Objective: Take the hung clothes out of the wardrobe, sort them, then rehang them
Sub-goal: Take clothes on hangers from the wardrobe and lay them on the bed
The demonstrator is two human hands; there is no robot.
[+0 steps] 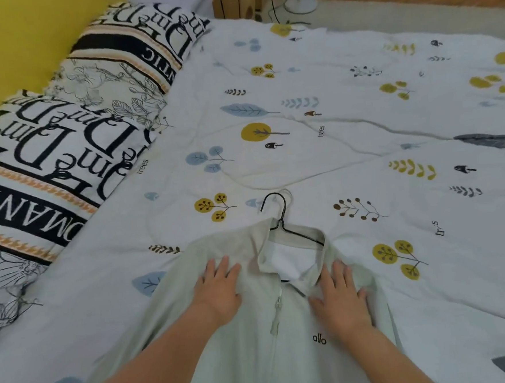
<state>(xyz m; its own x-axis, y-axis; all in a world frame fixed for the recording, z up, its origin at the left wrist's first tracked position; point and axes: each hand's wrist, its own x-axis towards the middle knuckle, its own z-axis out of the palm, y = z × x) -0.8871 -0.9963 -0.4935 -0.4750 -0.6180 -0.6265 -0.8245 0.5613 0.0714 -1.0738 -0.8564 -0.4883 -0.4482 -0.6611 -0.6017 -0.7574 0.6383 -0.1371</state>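
Two bare arms reach out from the bottom of the view, and both hands lie flat on a pale green jacket (255, 340). Left hand (219, 286) presses on the jacket's left side, just below the collar, with its fingers straight and close together. Right hand (341, 297) presses on the other side, with its fingers straight and spread a little. Neither hand holds anything.

That jacket lies face up on the bed (360, 124), with its collar pointing away from the camera. It has a zip (276, 315) down the middle, pulled up most of the way. Small black letters (319, 339) sit on the chest, near the right hand. White cloth shows inside the open collar.

Inside the collar is a thin black hanger (280, 216). Its hook sticks out past the collar and rests on the bed cover.

White bed cover spreads all around, with yellow trees, blue leaves and little mushrooms printed on it. It has some long creases. Two pillows (49, 163) with big black letters and drawn flowers lie along the left edge, next to a yellow wall (11, 43). Far off, past the bed, a white round stand (301, 4) sits on the floor with a black cord near it.
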